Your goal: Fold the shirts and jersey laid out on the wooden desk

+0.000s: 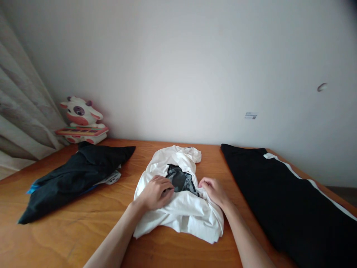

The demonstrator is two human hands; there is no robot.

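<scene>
A crumpled white T-shirt [180, 216] lies on the wooden table in front of me, partly bunched and folded over. In its middle shows a dark grey, patterned patch [181, 179]; whether this is a print or another cloth, I cannot tell. My left hand [157, 191] rests on the shirt's left side, its fingers curled in against the fabric beside the dark patch. On the other side, my right hand [214, 190] pinches the shirt's right edge between thumb and bent fingers. The fingertips of both hands are partly hidden.
Black trousers [281, 197] with a white side stripe lie flat on the right. To the left is a folded black garment [75, 175] with blue and white bits beneath. A cow-shaped toy keyboard [83, 121] stands at the back left by a curtain [25, 100]. A wall [181, 67] rises behind the table [92, 230].
</scene>
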